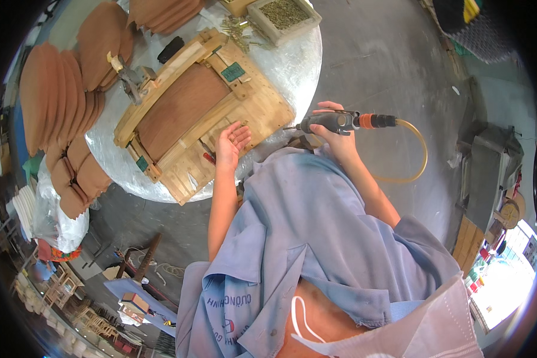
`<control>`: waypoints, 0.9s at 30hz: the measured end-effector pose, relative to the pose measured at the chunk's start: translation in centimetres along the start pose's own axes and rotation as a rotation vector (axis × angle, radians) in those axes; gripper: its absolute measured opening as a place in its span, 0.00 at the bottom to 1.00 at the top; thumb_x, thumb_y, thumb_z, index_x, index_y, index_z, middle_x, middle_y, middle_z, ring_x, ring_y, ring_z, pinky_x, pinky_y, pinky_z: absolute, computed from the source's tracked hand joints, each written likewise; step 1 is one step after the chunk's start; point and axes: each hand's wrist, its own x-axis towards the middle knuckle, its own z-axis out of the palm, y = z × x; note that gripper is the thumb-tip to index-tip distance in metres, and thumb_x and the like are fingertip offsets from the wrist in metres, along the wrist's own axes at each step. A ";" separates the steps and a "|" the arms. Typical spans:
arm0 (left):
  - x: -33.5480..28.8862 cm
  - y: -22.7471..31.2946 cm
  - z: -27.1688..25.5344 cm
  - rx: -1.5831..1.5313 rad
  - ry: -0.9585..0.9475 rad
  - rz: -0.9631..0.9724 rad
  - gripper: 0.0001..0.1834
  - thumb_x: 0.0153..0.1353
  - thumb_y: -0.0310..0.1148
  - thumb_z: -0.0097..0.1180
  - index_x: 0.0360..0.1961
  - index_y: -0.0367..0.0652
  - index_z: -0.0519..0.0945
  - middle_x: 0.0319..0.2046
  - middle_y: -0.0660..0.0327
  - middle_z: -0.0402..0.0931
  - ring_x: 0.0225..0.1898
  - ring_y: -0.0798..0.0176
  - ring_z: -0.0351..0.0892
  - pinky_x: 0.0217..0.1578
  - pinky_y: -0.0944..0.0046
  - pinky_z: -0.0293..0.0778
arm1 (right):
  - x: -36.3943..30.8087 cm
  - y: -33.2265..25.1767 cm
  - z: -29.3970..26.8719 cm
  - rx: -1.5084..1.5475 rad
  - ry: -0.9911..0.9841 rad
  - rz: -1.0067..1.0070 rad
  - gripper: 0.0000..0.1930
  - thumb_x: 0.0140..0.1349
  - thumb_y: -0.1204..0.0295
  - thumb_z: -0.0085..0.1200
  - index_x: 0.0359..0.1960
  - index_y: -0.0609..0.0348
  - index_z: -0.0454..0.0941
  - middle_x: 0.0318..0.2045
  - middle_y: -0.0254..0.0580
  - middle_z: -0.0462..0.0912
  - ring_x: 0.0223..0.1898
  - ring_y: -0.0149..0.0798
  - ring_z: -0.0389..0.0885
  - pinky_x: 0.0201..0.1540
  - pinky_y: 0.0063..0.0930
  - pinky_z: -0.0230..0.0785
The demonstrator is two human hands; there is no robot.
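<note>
A shiny round table [304, 71] carries a wooden jig [218, 113], brown panels [104, 45], a tray [298, 31].

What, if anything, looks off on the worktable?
Small brass-coloured pieces lie loose on the round table beside the tray of small parts, scattered rather than contained; they may have spilled. Nothing else plainly stands out.

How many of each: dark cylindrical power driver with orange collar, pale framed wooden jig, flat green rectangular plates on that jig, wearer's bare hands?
Power driver: 1
Wooden jig: 1
Green plates: 2
Left hand and right hand: 2
Total: 6
</note>
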 end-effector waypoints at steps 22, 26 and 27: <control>-1.3 -0.7 -0.4 -0.099 0.133 0.053 0.20 0.78 0.40 0.57 0.64 0.39 0.79 0.42 0.52 0.87 0.40 0.58 0.89 0.44 0.60 0.89 | 0.3 0.2 0.0 -0.049 -0.074 -0.011 0.30 0.54 0.74 0.74 0.61 0.58 0.79 0.51 0.41 0.89 0.55 0.36 0.86 0.61 0.37 0.78; -1.9 -1.4 0.0 0.124 0.051 0.039 0.18 0.76 0.39 0.62 0.56 0.37 0.83 0.41 0.54 0.86 0.37 0.61 0.89 0.42 0.61 0.89 | -0.1 -0.4 -0.2 -0.046 -0.079 -0.035 0.31 0.54 0.74 0.75 0.61 0.56 0.79 0.51 0.41 0.88 0.54 0.36 0.86 0.59 0.36 0.80; -2.1 -1.5 0.7 0.176 0.019 0.012 0.18 0.76 0.40 0.62 0.55 0.36 0.83 0.40 0.55 0.86 0.36 0.61 0.89 0.41 0.62 0.89 | -0.2 -0.3 -0.2 -0.045 -0.077 -0.037 0.31 0.54 0.73 0.76 0.61 0.55 0.80 0.51 0.41 0.88 0.53 0.36 0.86 0.57 0.36 0.80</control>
